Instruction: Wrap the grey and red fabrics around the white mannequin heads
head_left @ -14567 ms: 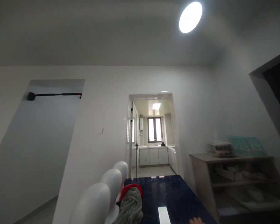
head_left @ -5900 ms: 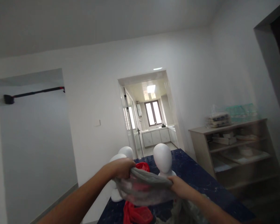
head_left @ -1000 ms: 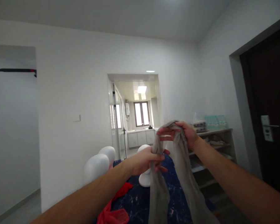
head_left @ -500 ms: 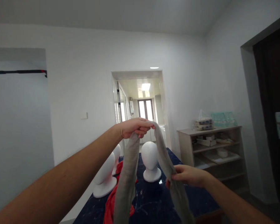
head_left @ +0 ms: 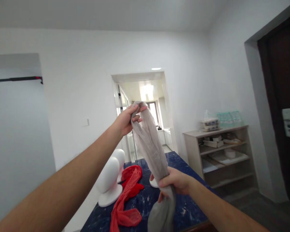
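A long light-grey scarf (head_left: 151, 145) hangs in front of me, stretched between both hands. My left hand (head_left: 130, 118) is raised and closed around its upper end, the cloth looped over the fingers. Lower down, my right hand (head_left: 174, 181) grips the gathered scarf, whose loose end droops below it over the table. Behind the scarf a white foam head is mostly hidden, and only its base (head_left: 153, 183) shows. To the left lies a crumpled red scarf (head_left: 128, 199) on the dark blue table (head_left: 181, 206).
Two white foam heads stand at the table's left edge, a nearer head (head_left: 109, 177) and a farther head (head_left: 120, 158). A wooden shelf unit (head_left: 192, 148) with boxes and trays stands at the right. Beyond the table is a doorway (head_left: 113, 96); a dark door (head_left: 277, 64) is at far right.
My left hand has risen slightly and moved left, and my right hand has shifted left. The two hanging lengths of grey scarf are now one gathered strip, covering the middle foam head.
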### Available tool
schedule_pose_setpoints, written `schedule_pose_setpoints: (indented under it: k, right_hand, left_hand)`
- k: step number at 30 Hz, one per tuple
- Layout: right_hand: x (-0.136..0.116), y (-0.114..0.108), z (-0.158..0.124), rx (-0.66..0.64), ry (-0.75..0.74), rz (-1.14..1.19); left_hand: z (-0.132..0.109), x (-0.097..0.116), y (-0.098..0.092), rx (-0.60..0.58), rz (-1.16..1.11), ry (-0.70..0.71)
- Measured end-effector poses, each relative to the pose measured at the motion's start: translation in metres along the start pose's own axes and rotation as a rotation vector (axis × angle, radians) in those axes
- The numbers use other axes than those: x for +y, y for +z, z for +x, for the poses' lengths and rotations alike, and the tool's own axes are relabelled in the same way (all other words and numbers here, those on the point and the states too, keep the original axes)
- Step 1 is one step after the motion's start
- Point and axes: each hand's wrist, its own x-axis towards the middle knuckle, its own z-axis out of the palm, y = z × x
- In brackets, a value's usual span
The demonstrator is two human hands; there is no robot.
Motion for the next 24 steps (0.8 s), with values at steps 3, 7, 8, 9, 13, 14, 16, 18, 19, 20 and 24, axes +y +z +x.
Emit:
schedule_pose_setpoints:
  k: [3,7,8,9,13,14,16,18,19,20,24]
  right_hand:
    - [-0.026,-0.040,-0.028,0.033,-0.001,-0.095]
    - [-0.066,-0.102,-0.066,0.044,0.077,-0.201]
    - [-0.075,-0.117,-0.074,0.041,0.113,-0.228]
    - [-0.083,-0.131,-0.081,0.041,0.151,-0.256]
    - [-0.100,-0.179,-0.096,0.100,0.278,-0.345]
    - [-0.102,-0.188,-0.096,0.126,0.294,-0.354]
    - [-0.103,-0.202,-0.090,0.167,0.294,-0.352]
    - [-0.103,-0.212,-0.078,0.193,0.248,-0.329]
    - [-0.104,-0.217,-0.070,0.203,0.214,-0.312]
    - [-0.105,-0.222,-0.061,0.222,0.170,-0.293]
    - [-0.114,-0.243,-0.016,0.306,0.022,-0.235]
  left_hand:
    - [0.001,0.006,-0.031,0.129,-0.066,-0.005]
    - [-0.017,-0.007,-0.074,0.169,-0.043,-0.106]
    - [-0.024,-0.014,-0.083,0.140,0.019,-0.150]
    - [-0.031,-0.023,-0.092,0.099,0.118,-0.191]
    - [-0.056,-0.063,-0.121,-0.158,0.786,-0.284]
    - [-0.059,-0.074,-0.127,-0.226,0.962,-0.297]
    - [-0.062,-0.097,-0.137,-0.314,1.234,-0.295]
    - [-0.061,-0.119,-0.145,-0.323,1.420,-0.222]
    - [-0.059,-0.130,-0.148,-0.319,1.502,-0.162]
    - [-0.056,-0.140,-0.151,-0.317,1.581,-0.097]
    - [-0.031,-0.173,-0.164,-0.287,1.750,-0.011]
